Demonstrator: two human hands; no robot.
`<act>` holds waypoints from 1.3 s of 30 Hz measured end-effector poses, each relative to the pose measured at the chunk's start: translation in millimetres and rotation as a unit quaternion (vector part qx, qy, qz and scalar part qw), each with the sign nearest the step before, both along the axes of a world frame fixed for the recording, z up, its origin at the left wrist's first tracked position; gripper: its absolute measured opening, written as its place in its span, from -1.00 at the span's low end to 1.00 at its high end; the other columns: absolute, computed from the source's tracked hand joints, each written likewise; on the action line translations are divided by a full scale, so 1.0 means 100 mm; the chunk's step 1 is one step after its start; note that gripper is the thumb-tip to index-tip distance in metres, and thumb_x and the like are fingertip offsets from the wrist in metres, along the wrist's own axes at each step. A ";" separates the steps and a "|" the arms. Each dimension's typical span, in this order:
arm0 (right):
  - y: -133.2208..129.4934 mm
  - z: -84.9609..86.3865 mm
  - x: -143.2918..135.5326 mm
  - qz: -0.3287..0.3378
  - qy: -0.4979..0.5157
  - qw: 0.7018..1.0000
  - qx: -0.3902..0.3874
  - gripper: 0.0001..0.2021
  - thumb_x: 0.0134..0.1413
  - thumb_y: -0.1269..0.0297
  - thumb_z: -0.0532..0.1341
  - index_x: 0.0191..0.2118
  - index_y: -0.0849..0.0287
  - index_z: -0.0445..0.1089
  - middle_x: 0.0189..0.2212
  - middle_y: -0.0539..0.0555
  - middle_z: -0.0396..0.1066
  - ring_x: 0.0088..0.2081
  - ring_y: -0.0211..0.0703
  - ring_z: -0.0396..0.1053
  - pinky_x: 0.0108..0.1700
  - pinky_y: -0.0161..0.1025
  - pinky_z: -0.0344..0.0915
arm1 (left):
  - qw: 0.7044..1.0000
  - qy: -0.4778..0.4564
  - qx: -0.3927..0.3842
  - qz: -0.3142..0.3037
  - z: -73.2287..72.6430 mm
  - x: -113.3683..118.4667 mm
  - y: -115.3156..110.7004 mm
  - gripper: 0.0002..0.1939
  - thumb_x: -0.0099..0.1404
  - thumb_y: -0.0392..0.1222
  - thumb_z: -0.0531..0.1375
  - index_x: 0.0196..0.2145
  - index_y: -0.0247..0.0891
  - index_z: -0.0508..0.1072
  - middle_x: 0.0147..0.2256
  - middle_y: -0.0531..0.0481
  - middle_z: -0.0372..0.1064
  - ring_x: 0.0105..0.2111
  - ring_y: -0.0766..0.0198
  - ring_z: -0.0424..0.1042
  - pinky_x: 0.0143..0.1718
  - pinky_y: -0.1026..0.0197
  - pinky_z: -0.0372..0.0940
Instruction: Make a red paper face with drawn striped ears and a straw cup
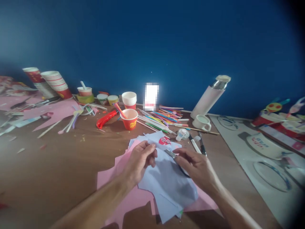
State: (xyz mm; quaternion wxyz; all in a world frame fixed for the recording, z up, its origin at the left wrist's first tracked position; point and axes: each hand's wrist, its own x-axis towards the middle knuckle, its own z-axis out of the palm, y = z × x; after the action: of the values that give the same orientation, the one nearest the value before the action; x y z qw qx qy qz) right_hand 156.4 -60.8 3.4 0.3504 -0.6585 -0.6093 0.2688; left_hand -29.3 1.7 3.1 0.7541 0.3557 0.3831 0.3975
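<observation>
My left hand (140, 159) is closed in a pinch on the edge of a piece of white paper (154, 138), near a red printed or stuck shape with two eye-like marks (165, 141). My right hand (196, 163) is wrapped around a pair of scissors (170, 154). Its metal blades point left, close to the paper's lower edge; whether they touch it I cannot tell. Fingers hide most of the handles. Beneath both hands lie pale bluish sheets (166, 181) on top of pink paper (111, 181).
Beyond the hands stand a red paper cup (130, 122), a red stapler-like tool (106, 120), scattered coloured sticks (162, 119), a clear tape roll (182, 135), pens (202, 144), a white mug (202, 122) and a tall flask (209, 97). Stacked cups (57, 84) and pink scraps (56, 111) occupy the left.
</observation>
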 end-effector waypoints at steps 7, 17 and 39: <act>-0.02 -0.16 -0.34 0.009 0.176 0.984 -0.016 -0.63 -0.06 0.00 0.29 -0.25 0.20 0.37 -0.39 0.05 0.40 -0.41 -0.20 0.31 -0.38 -0.29 0.23 | 0.998 -0.002 0.029 -0.060 -0.13 0.08 -0.19 -0.72 0.10 -0.04 0.27 -0.52 -0.28 0.30 -0.61 0.14 0.25 -0.68 0.48 0.17 -0.60 0.35 0.10; 0.01 -0.16 -0.25 -0.013 0.318 0.948 0.005 -0.73 -0.05 0.06 0.29 -0.45 0.18 0.32 -0.60 -0.07 0.25 -0.53 -0.31 0.19 -0.45 -0.36 0.16 | 0.984 0.090 0.116 -0.104 -0.09 0.08 -0.23 -0.77 0.15 -0.08 0.20 -0.54 -0.27 0.36 -0.71 0.12 0.20 -0.69 0.42 0.16 -0.58 0.33 0.05; 0.02 -0.24 -0.13 0.024 0.262 0.964 -0.041 -0.81 0.01 0.20 0.23 -0.47 0.19 0.30 -0.61 -0.09 0.25 -0.57 -0.35 0.14 -0.52 -0.38 0.04 | 0.953 0.155 0.169 -0.199 -0.08 0.03 -0.15 -0.57 0.30 0.02 0.06 -0.62 -0.29 0.32 -0.69 0.07 0.24 -0.65 0.39 0.23 -0.56 0.34 0.10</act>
State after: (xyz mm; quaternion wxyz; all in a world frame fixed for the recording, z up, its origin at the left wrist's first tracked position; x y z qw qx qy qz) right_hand 143.8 -58.5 -20.4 0.4643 -0.5636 -0.5004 0.4652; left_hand -26.7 -13.8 -4.6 0.6780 0.6041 0.3440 0.2388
